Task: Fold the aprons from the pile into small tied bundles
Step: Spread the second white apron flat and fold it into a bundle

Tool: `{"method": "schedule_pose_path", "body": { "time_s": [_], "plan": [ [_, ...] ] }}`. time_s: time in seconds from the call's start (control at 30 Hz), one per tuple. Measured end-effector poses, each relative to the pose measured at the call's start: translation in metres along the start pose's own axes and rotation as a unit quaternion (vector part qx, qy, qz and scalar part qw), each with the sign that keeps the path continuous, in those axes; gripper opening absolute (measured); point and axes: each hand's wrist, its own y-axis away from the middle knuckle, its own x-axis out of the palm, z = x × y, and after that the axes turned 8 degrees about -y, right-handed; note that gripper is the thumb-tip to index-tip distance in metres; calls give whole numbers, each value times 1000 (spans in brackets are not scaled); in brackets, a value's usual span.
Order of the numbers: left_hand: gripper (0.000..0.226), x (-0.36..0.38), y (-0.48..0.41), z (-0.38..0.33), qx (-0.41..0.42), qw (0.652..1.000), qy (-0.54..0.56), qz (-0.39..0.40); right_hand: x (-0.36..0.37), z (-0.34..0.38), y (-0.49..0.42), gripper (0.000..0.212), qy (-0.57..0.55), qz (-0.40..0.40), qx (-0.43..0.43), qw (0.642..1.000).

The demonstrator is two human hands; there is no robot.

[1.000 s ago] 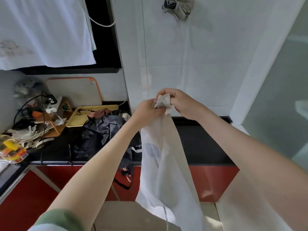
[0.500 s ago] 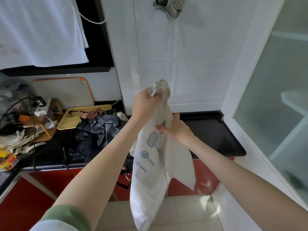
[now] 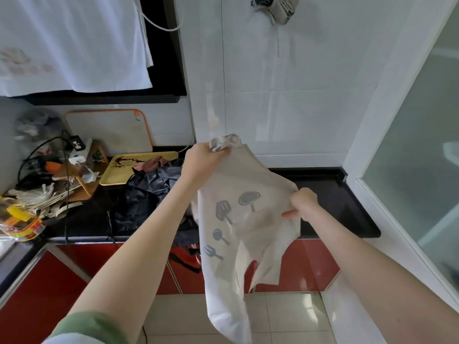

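- Left hand (image 3: 203,158) stayed fisted round the bunched top of the apron (image 3: 250,175), which hung before the counter (image 3: 335,194).
- Right hand (image 3: 304,202) had dropped lower and now pinched the side edge, drawing it outward.
- Judged: the apron was being spread for folding. The pile (image 3: 149,194) was untouched.

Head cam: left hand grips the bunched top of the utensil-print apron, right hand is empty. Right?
Not quite. In the head view the right hand is not empty: it pinches the side edge of the utensil-print apron. The left hand does grip the bunched top.
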Motion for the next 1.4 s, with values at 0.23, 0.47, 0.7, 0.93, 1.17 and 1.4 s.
{"method": "schedule_pose_path", "body": {
  "time_s": [0.23, 0.47, 0.7, 0.93, 1.17, 1.4],
  "plan": [
    [19, -6, -12, 48, -15, 988, -75, 134, 1, 9, -27, 35, -69, -96, -70, 991],
    [31, 24, -32, 81, -26, 980, -196, 34, -8, 33, -63, 13, 53, -133, -246, 959],
    [28, 63, -81, 104, -57, 968, -243, -15, 8, 56, -165, 31, 187, -89, -359, 910],
    [54, 79, -140, 148, -174, 929, -324, 39, 34, 78, -262, 49, 402, 31, -482, 778],
    [37, 87, -186, 216, -200, 850, -481, -76, 117, 55, -309, 49, 438, 195, -402, 780],
    [38, 234, -171, 218, 270, 871, -355, 207, 180, 13, -332, 91, 450, 232, -372, 778]
  ]
}}
